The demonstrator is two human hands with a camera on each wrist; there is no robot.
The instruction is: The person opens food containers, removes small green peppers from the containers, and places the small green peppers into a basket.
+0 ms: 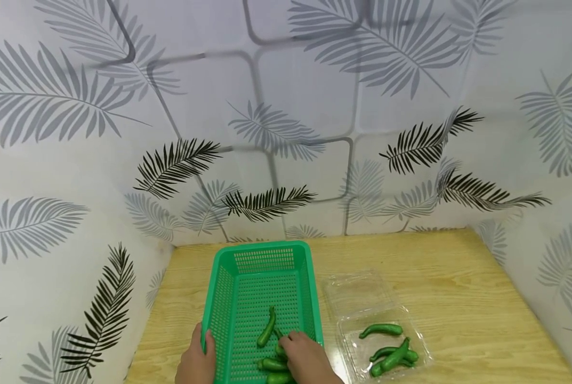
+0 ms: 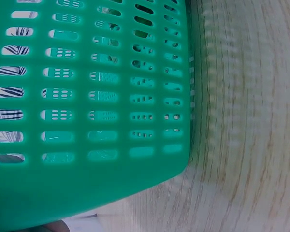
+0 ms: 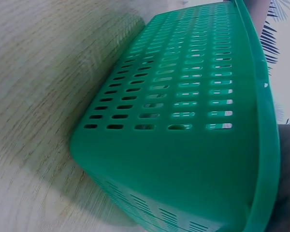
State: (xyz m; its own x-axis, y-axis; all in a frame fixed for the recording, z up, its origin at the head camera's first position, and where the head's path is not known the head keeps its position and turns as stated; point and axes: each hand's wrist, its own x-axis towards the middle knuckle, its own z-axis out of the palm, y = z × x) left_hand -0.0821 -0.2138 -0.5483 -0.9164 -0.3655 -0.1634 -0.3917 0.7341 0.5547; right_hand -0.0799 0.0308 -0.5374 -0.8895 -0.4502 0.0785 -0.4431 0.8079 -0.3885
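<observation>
In the head view a green plastic basket (image 1: 262, 246) with slotted walls stands on the table. My left hand (image 1: 198, 358) grips its left rim, thumb inside. Reaching over the right rim, my right hand (image 1: 307, 358) has its fingers curled at a green chili pepper (image 1: 280, 351), which it partly hides. Other peppers lie around it: a curved pepper (image 1: 267, 328) farther up the basket floor and a thicker pepper (image 1: 272, 365) beside the fingers. Both wrist views are mostly filled by the basket's outer walls (image 2: 111, 183) (image 3: 183, 154); the fingers are hidden there.
Right of the basket lies an opened clear plastic clamshell box (image 1: 360, 290). Several green peppers (image 1: 392, 358) rest in its near half, with one pepper (image 1: 381, 330) apart from the pile. A patterned cloth (image 1: 309, 106) hangs behind the wooden table (image 1: 468, 298).
</observation>
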